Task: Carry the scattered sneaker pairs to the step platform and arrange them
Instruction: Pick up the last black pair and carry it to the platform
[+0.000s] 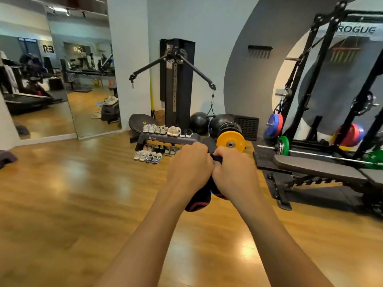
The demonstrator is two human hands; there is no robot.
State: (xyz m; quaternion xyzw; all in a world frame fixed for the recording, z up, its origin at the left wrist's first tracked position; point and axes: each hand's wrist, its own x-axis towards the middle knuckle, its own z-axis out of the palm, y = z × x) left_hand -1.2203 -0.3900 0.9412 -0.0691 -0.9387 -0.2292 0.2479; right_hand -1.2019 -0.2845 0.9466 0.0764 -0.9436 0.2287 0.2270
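My left hand (pixel 189 165) and my right hand (pixel 233 169) are held out in front of me, side by side, each gripping a dark sneaker. The left black sneaker (pixel 198 200) hangs below my wrist and shows a pink-edged sole; the right black sneaker (pixel 216 158) is mostly hidden by my fingers. Ahead stands the grey step platform (pixel 167 138) with several light sneakers (pixel 163 129) in a row on top. More sneakers (pixel 148 156) line the floor in front of it and beneath it.
A cable machine (pixel 176 83) stands behind the platform, with black balls (pixel 200 122) and a yellow plate (pixel 230 141) beside it. A bench (pixel 319 170) and barbell rack (pixel 331 79) fill the right. Mirrors (pixel 62 79) cover the left wall. Wooden floor (pixel 72 193) spreads to the left.
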